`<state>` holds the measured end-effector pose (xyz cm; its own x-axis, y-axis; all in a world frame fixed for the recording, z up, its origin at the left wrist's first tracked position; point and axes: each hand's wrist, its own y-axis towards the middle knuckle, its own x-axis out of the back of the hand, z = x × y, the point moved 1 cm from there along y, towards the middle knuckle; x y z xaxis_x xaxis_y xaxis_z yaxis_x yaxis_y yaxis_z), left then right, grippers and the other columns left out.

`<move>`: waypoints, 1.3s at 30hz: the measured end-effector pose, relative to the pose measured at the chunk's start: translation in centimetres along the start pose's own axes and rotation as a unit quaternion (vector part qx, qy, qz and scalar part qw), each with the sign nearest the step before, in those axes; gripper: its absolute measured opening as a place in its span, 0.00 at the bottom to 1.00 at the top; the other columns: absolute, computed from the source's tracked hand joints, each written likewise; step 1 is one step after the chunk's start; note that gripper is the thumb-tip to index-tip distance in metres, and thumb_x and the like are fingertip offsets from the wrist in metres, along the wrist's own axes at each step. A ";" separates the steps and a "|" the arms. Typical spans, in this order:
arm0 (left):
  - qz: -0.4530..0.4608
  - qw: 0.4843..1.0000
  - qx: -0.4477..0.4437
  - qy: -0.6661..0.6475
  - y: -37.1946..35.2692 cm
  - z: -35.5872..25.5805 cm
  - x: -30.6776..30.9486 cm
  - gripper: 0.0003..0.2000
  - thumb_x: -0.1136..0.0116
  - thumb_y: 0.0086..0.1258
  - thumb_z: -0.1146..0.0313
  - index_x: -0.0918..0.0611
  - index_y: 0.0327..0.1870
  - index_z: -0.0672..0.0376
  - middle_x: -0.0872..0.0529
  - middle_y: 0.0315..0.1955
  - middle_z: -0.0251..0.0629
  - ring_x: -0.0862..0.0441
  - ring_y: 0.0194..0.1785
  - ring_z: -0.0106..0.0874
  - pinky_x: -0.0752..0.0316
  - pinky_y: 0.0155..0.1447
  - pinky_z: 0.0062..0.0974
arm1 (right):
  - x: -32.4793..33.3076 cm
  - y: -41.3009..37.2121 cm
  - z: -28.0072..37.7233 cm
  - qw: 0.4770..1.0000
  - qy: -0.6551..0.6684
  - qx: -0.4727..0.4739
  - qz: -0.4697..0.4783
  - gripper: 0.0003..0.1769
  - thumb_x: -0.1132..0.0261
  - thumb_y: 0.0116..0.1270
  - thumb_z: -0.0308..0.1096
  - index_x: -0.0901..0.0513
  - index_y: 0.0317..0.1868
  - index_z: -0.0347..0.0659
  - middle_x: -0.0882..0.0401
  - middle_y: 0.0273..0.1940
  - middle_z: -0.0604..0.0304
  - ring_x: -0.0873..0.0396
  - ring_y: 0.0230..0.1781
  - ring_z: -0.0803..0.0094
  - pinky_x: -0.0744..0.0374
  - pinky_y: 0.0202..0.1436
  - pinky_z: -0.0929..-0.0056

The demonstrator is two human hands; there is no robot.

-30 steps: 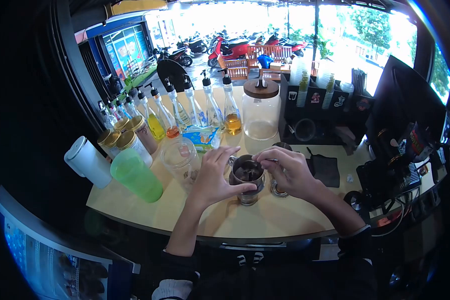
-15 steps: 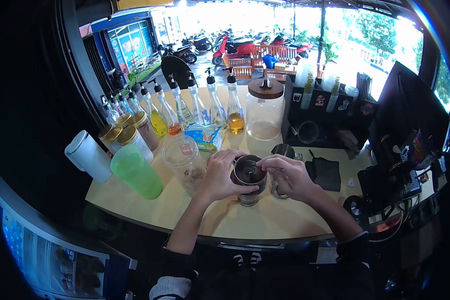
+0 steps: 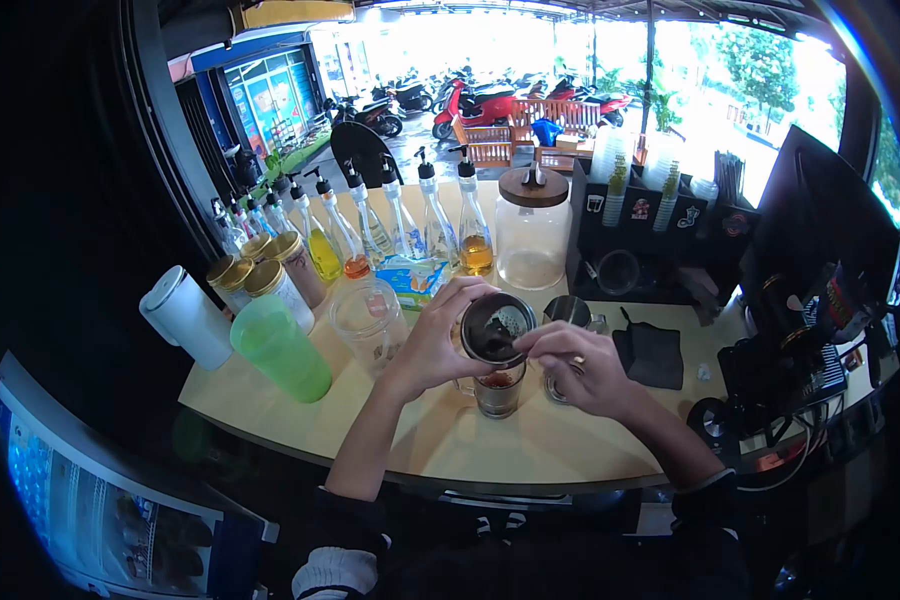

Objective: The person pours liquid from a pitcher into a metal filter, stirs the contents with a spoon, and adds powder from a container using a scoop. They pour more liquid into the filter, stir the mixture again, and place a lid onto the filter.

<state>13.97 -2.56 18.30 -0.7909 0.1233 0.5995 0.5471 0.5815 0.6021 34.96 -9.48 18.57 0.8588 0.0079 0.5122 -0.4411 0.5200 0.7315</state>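
A round metal cup point(image 3: 497, 325) with a dark inside is tilted above the counter, its opening toward the camera. My left hand point(image 3: 440, 345) is wrapped round its left side. My right hand point(image 3: 580, 368) pinches a thin utensil, perhaps a spoon, whose end reaches into the cup; most of it is hidden by my fingers. Just below the cup stands a glass mug point(image 3: 497, 395) with something reddish-brown near its top. Behind my right hand is a metal pitcher point(image 3: 567, 310). A clear plastic jar point(image 3: 368, 325) stands left of my left hand.
On the wooden counter point(image 3: 450, 450) are a green tumbler point(image 3: 280, 350), a white container point(image 3: 185, 315), gold-lidded jars point(image 3: 270, 280), pump bottles point(image 3: 430, 215), a wood-lidded glass jar point(image 3: 532, 235) and a dark cloth point(image 3: 650, 350). A black cup organiser point(image 3: 660, 235) stands at the back right.
The metal cup has risen off the glass mug and tipped toward the camera, showing more of its inside. Both hands moved with it, and the mug's top now shows. The view shifted slightly.
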 end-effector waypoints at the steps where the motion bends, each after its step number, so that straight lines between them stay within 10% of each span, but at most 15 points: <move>1: 0.014 1.000 -0.004 -0.023 0.0 0.0 0.1 0.38 0.22 0.38 0.69 0.25 0.57 0.57 0.27 0.55 0.38 0.28 0.63 0.37 0.32 0.68 0.33 | 0.1 0.0 -0.4 1.000 0.003 -0.001 -0.022 0.05 0.42 0.68 0.21 0.25 0.44 0.34 0.19 0.47 0.51 0.16 0.42 0.63 0.17 0.44 0.70; 39: 0.083 0.994 -0.060 0.033 1.4 0.0 0.4 0.39 0.25 0.38 0.72 0.27 0.60 0.53 0.34 0.63 0.40 0.35 0.69 0.42 0.35 0.71 0.37 | 3.4 3.9 -2.5 0.964 0.196 -0.181 0.014 0.10 0.52 0.75 0.25 0.24 0.43 0.30 0.17 0.41 0.55 0.17 0.41 0.75 0.18 0.49 0.75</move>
<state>14.44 -1.74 19.36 -0.6700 0.1538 0.7262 0.6997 0.4575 0.5487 36.80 -5.26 22.06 0.9118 0.3111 0.2680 -0.4062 0.7786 0.4783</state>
